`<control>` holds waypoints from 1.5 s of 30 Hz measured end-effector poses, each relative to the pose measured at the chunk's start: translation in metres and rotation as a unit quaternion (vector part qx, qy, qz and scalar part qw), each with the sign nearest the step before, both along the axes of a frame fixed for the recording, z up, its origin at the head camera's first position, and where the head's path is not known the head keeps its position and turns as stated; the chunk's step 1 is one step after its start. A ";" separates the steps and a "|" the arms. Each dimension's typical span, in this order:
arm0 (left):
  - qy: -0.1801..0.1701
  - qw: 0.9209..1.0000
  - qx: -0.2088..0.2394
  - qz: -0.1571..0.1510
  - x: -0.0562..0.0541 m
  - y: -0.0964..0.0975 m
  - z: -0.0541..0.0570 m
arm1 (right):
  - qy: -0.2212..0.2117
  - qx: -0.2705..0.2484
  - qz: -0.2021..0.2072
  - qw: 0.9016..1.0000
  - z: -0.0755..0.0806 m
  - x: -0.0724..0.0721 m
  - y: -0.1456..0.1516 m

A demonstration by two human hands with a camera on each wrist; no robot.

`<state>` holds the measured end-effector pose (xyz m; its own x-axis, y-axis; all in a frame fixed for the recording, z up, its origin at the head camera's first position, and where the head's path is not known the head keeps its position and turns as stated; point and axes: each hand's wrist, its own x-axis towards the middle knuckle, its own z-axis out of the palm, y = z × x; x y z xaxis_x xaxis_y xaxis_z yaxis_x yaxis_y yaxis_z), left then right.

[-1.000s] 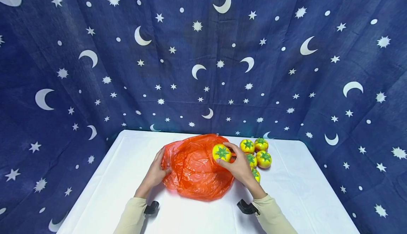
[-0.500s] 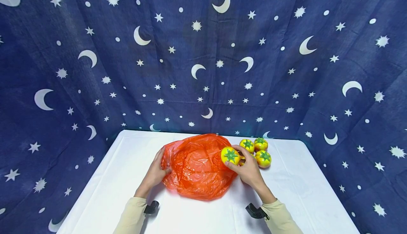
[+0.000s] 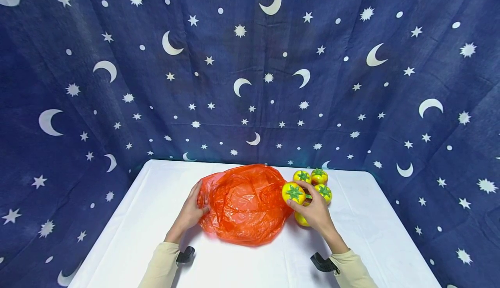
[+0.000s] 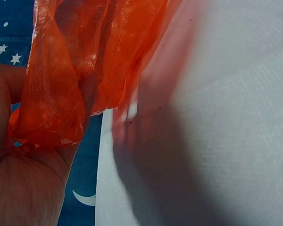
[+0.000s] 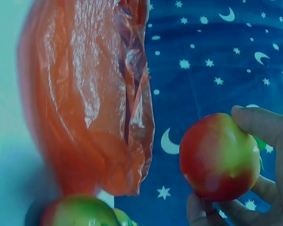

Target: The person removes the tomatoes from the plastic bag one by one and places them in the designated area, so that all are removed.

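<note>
A crumpled, see-through red plastic bag (image 3: 246, 201) lies mid-table. At its left edge my left hand (image 3: 191, 212) grips the film between thumb and fingers; in the left wrist view the bag (image 4: 52, 94) bunches in that hand (image 4: 28, 183). Just beyond the bag's right edge, my right hand (image 3: 315, 210) holds a tomato (image 3: 293, 193), yellow with a green star-shaped top. From the right wrist view this tomato (image 5: 219, 157) looks red and yellow below, clasped by thumb and fingers. Whether the bag contains anything is hidden.
Several similar tomatoes cluster behind and beside my right hand, among them one at the back (image 3: 319, 177) and one below the held tomato, partly covered (image 3: 301, 219). A white cloth covers the table (image 3: 129, 227). Behind hangs a blue star-and-moon curtain (image 3: 218, 140).
My right hand has moved right with the tomato, from over the bag to beside the other tomatoes. My left hand and the bag have stayed nearly still.
</note>
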<state>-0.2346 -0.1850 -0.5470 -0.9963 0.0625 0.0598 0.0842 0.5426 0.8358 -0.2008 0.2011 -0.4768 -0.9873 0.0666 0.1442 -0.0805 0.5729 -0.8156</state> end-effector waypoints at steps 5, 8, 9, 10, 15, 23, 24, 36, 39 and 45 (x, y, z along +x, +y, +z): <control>-0.005 1.000 0.003 0.003 0.000 0.000 0.002 | -0.012 0.002 -0.014 1.000 0.000 0.000 0.009; -0.007 1.000 0.002 0.002 0.001 0.000 0.003 | -0.019 -0.001 -0.022 1.000 -0.001 0.000 0.016; -0.007 1.000 0.001 0.000 0.001 0.000 0.004 | -0.019 -0.003 -0.024 1.000 -0.002 0.000 0.018; -0.007 1.000 0.000 -0.001 0.001 0.000 0.004 | -0.019 -0.006 -0.026 0.999 -0.003 0.000 0.020; -0.007 1.000 0.001 -0.002 0.000 0.000 0.003 | -0.009 -0.002 -0.042 0.999 -0.009 0.000 0.031; -0.002 1.000 0.008 -0.007 -0.002 0.000 0.002 | 0.001 0.007 -0.058 0.998 -0.014 0.002 0.047; 0.000 1.000 0.007 -0.009 -0.003 0.000 0.002 | 0.003 0.007 -0.062 0.998 -0.015 0.003 0.049; 0.009 1.000 0.012 -0.014 -0.003 0.002 -0.001 | -0.023 0.000 -0.097 0.995 -0.025 0.009 0.070; 0.005 1.000 0.008 -0.009 -0.001 0.001 -0.002 | -0.018 0.012 -0.107 0.994 -0.033 0.013 0.076; 0.002 1.000 0.009 0.000 0.001 0.003 -0.002 | -0.019 0.021 -0.125 0.992 -0.044 0.018 0.085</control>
